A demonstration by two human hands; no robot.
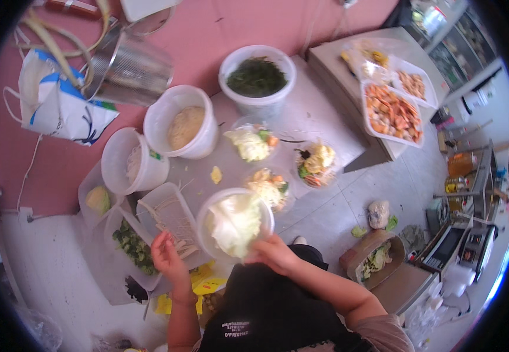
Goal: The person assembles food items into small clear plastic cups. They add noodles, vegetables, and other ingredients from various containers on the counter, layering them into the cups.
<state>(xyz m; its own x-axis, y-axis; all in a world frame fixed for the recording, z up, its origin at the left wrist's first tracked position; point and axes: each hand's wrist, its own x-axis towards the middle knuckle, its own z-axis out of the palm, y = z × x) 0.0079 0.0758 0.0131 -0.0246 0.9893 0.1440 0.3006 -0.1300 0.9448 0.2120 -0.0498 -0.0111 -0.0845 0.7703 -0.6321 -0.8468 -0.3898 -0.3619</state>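
My right hand [272,254] grips the lower right rim of a round, translucent bowl [204,218] in front of my body. Pale cabbage leaves [236,226] fill the bowl and are slightly blurred. My left hand [169,256] is raised at the near side of a clear rectangular tub [171,192] with thin white strips [175,226] in it. Its fingers are loosely curled and apart, with nothing visible in them. Just beyond the bowl stand clear bowls of mixed vegetables, one [253,142] at the back, another [319,164] on the right, a third [269,186] closest.
White buckets hold dark green strands [257,76], pale noodles [187,126] and white strands [132,164]. On the left are leafy greens [134,246] and a cabbage [98,199]. A tray of orange-pink pieces [392,114] lies back right. A cardboard box of leaves [377,261] sits right.
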